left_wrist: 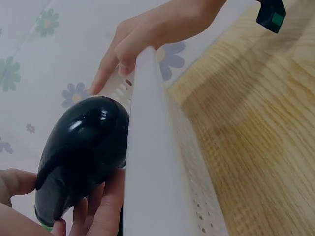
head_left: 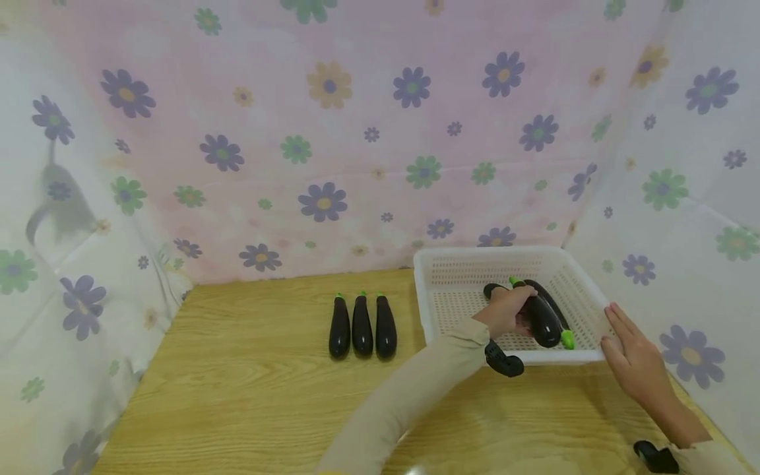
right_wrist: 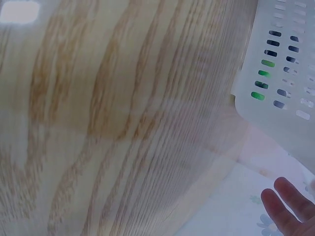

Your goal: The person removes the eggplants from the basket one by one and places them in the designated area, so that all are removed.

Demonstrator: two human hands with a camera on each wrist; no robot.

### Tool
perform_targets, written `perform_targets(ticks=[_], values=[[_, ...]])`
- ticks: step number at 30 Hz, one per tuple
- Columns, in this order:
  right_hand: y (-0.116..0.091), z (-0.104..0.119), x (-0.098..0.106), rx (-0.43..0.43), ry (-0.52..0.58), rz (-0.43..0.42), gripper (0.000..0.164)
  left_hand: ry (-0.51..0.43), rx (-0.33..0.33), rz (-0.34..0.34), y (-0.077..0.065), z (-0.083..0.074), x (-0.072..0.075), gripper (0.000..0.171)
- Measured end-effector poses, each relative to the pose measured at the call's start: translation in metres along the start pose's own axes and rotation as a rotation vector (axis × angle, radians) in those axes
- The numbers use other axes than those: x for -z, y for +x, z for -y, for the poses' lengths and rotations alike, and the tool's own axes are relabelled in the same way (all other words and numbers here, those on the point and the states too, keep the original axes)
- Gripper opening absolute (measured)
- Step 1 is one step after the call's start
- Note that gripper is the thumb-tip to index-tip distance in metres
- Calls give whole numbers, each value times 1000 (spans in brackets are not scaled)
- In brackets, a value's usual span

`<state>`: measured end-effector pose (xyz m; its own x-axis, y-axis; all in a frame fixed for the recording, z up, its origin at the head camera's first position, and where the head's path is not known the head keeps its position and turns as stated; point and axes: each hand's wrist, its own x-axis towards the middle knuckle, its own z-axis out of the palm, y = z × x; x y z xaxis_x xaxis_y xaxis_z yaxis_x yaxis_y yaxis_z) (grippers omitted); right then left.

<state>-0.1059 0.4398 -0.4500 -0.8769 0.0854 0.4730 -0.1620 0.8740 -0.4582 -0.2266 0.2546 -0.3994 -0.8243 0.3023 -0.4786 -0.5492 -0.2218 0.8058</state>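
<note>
In the head view my left hand [head_left: 506, 310] reaches into a white perforated plastic basket [head_left: 584, 356] and grips a glossy dark eggplant [head_left: 543, 323]. The left wrist view shows the eggplant [left_wrist: 86, 142] close up, thumb on one side and fingers beneath. Beside it in the basket lies another eggplant [head_left: 558, 310], its green stem end toward the front. The dark end of one more eggplant [head_left: 491, 289] shows behind my left hand, mostly hidden. My right hand [head_left: 638, 363] touches the basket's right rim near the front corner, fingers extended.
Three eggplants [head_left: 362, 326] lie side by side on the wood-grain table [head_left: 237, 382], left of the basket, stems toward the back. Flower-patterned cloth [head_left: 368, 165] hangs behind and along both sides. Each wrist wears a black device [head_left: 505, 359].
</note>
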Motion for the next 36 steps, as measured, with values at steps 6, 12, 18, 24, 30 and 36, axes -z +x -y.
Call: perform_targets(ticks=[6,12,18,24,30,36], values=[[0,-1,-1,10,-15,-14,54,60,-43,-7,-9,-6,5,23],[-2,-2,-2,11,-31,-6,55,119,-79,39,-18,-15,14,19],[-1,-2,-3,11,-22,-9,55,183,-106,32,-22,-21,21,14],[-2,-2,-3,10,-5,-3,55,243,-136,69,-24,-24,31,13],[-1,-1,-2,3,2,0,55,299,-175,149,-28,-28,46,16],[-2,-1,-2,-11,-2,8,56,337,-214,187,-31,-28,59,18]])
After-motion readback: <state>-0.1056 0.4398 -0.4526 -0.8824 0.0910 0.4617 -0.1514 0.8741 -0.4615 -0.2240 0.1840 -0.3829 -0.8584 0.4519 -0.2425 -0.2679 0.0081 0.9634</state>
